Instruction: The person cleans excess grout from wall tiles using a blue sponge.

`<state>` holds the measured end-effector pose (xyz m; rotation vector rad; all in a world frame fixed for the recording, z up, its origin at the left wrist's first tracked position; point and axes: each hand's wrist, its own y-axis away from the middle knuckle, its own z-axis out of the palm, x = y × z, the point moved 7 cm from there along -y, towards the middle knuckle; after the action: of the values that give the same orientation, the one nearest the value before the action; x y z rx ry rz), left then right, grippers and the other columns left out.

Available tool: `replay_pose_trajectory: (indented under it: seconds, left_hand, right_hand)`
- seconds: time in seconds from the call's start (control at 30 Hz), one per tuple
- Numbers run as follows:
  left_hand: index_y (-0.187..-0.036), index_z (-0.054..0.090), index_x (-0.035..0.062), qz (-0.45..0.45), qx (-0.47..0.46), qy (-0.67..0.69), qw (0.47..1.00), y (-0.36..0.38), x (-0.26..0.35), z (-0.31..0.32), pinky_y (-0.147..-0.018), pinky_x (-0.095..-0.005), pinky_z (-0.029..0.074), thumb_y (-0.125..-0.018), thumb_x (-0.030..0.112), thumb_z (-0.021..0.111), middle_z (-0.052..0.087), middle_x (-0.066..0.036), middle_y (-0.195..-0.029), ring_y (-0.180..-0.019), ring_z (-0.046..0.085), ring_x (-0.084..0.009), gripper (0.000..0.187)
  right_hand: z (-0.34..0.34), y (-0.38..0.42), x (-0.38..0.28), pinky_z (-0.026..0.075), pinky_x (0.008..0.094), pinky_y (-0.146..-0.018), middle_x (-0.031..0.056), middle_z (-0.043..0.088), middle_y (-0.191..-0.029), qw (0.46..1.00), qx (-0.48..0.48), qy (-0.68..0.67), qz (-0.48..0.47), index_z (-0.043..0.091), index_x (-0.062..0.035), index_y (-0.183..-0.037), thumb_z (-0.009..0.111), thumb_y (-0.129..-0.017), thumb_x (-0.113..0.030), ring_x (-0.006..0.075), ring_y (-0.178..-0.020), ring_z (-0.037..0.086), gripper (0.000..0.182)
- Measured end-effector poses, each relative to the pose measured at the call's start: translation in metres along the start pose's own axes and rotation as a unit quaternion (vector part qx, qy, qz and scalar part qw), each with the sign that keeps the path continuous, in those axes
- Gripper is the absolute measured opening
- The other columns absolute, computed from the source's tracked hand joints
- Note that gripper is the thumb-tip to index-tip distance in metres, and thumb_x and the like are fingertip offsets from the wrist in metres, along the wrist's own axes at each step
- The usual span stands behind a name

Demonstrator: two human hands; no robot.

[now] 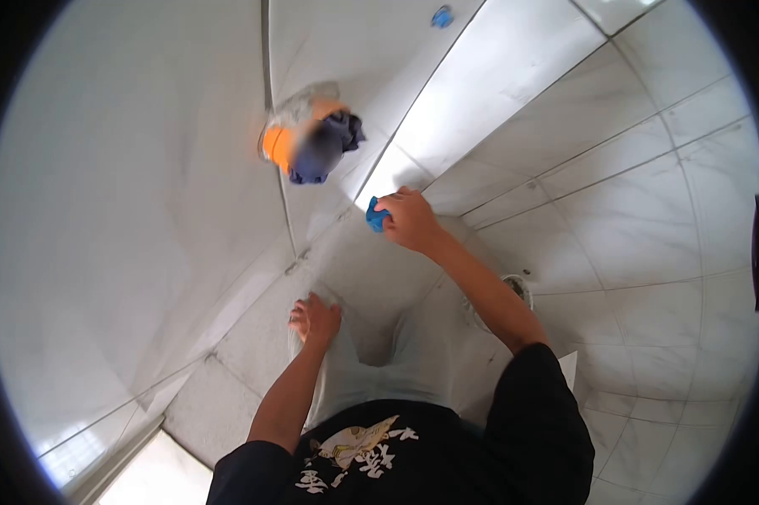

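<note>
My right hand [409, 220] is closed around a small bright blue piece [377, 215], held near the corner where the pale wall panels meet the floor. It looks like a sponge or a bunched cloth, but its kind is not clear. Over my left knee, on the light trousers [379, 383], rests my left hand [315, 320], its fingers loosely bent and slightly apart, with nothing visible in them. Ahead on the white wall is an orange and dark blue bundle [316, 147], partly blurred.
Marbled white tiles [640, 227] cover the wall on the right. A round white bucket [514, 290] stands beside my right forearm, partly hidden by it. A small blue thing [442, 16] is on the wall at the top. Large smooth panels [135, 194] rise on the left.
</note>
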<state>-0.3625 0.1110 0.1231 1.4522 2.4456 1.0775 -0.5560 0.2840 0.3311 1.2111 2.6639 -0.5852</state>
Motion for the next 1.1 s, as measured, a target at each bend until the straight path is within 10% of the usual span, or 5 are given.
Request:
replay_pose_trajectory:
  seconds: [0.27,0.57,0.8,0.83,1.1]
  left_hand:
    - [-0.152,0.035,0.0057,-0.008,-0.019,0.006,1.000,0.001,-0.007,0.006,-0.109,-0.0659,0.029,-0.090,0.051,0.058,0.034,-0.030,-0.150,-0.136,0.036,-0.0516,0.080]
    - [-0.147,0.041,0.0068,-0.012,0.006,-0.015,1.000,0.005,-0.005,0.008,-0.104,-0.0608,0.036,-0.089,0.052,0.060,0.039,-0.028,-0.146,-0.132,0.042,-0.0467,0.075]
    - [-0.145,0.041,0.0040,0.012,0.011,-0.013,1.000,0.004,-0.006,0.011,-0.103,-0.0667,0.034,-0.087,0.049,0.061,0.040,-0.031,-0.143,-0.131,0.042,-0.0509,0.076]
    - [-0.144,0.042,0.0038,0.006,0.008,-0.010,1.000,0.001,-0.004,0.010,-0.103,-0.0664,0.034,-0.087,0.050,0.061,0.040,-0.031,-0.143,-0.132,0.042,-0.0510,0.075]
    - [-0.143,0.043,0.0037,0.009,0.015,-0.005,1.000,0.006,-0.008,0.010,-0.107,-0.0670,0.031,-0.089,0.049,0.060,0.039,-0.031,-0.145,-0.131,0.042,-0.0522,0.073]
  right_hand:
    - [-0.383,-0.066,-0.129,0.048,0.0391,-0.078,0.0098,0.071,-0.098,0.809,0.396,0.411,-0.141,0.070,-0.0061,-0.109,0.063,-0.085,0.002,0.0276,-0.092,0.063,0.026]
    - [-0.133,0.002,-0.028,0.048,0.0381,-0.090,0.0055,0.074,-0.113,0.963,0.128,0.202,-0.121,0.074,-0.0054,-0.100,0.065,-0.077,0.008,0.0233,-0.100,0.064,0.028]
    - [-0.384,-0.047,-0.137,0.045,0.0473,-0.078,0.0118,0.066,-0.086,0.809,0.440,0.338,-0.192,0.072,-0.0115,-0.104,0.068,-0.082,-0.007,0.0336,-0.081,0.061,0.023]
    - [-0.396,-0.056,-0.128,0.046,0.0482,-0.099,0.0204,0.057,-0.134,0.830,0.432,0.314,-0.159,0.061,-0.0074,-0.129,0.071,-0.086,-0.011,0.0345,-0.114,0.056,0.044]
    - [-0.046,0.038,0.026,0.050,0.0402,-0.088,0.0059,0.072,-0.106,0.979,0.145,0.142,-0.007,0.075,-0.0091,-0.098,0.064,-0.076,0.004,0.0282,-0.095,0.063,0.028]
